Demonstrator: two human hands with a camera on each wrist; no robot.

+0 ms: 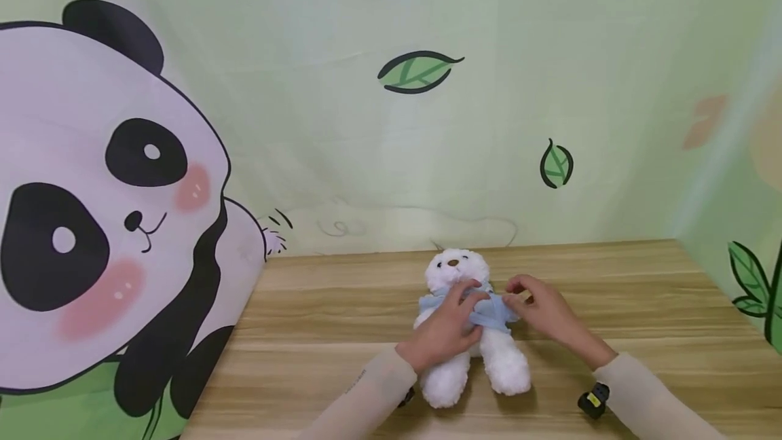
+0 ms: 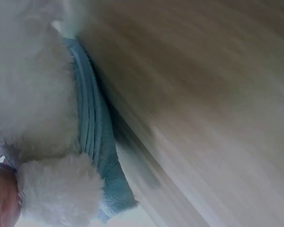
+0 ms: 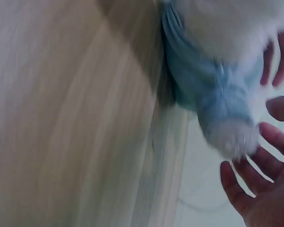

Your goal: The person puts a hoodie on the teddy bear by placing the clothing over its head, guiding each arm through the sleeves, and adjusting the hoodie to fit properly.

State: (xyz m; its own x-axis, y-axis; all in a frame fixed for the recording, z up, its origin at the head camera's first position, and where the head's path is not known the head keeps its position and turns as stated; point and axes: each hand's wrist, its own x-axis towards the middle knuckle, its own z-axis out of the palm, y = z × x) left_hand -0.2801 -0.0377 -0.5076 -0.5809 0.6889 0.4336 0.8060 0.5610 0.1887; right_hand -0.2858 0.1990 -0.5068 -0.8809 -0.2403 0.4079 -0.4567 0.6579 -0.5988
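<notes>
A white plush bear (image 1: 457, 270) in a light blue garment (image 1: 491, 314) lies on its back on the table, head toward the wall. My left hand (image 1: 444, 331) is over the bear's chest, its fingers bent and spread, thumb apart from them. Whether those fingertips grip the cloth is hard to see. Beside the bear's arm on the right, my right hand (image 1: 546, 307) has loosely bent fingers around the furry paw (image 3: 234, 138), which pokes out of a blue sleeve (image 3: 224, 101). On the other side, the bear's arm (image 2: 61, 189) is bare, with blue cloth behind it.
The wood-grain table (image 1: 330, 318) ends at a green fabric backdrop (image 1: 342, 155) printed with leaves and a large panda (image 1: 91, 175) on the left. A small black wrist device (image 1: 594, 400) sits at the right cuff.
</notes>
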